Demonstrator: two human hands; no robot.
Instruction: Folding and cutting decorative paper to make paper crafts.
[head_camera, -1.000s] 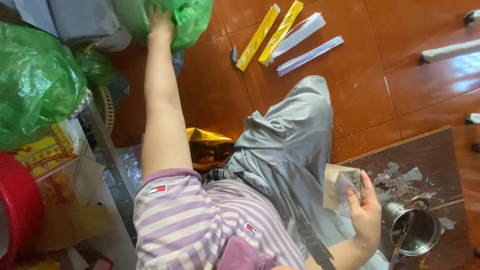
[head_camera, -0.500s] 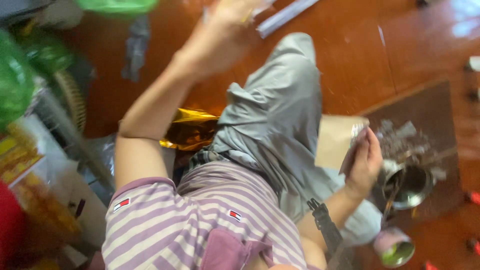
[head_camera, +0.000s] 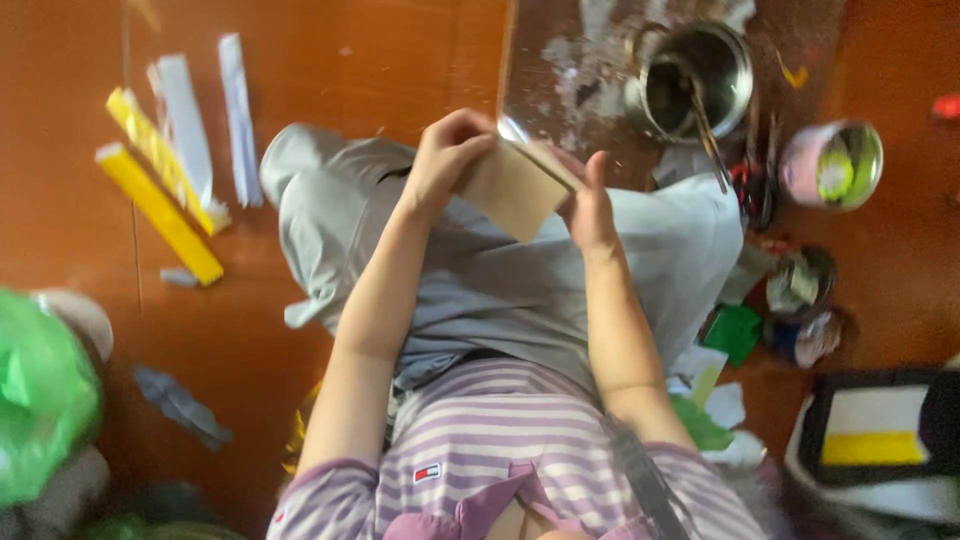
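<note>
Now the left hand (head_camera: 445, 160) has joined the right hand (head_camera: 590, 205) gripping the tan card (head_camera: 512, 190).

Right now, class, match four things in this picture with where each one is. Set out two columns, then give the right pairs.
Things
1. tan card
2. metal pot
3. yellow strips
4. green bag

Places
A. on the floor, far left of the knees
B. at the lower left edge of the view
C. between the left hand and the right hand
D. on the grey mat, top of the view

Pairs: 1-C, 2-D, 3-A, 4-B
</note>
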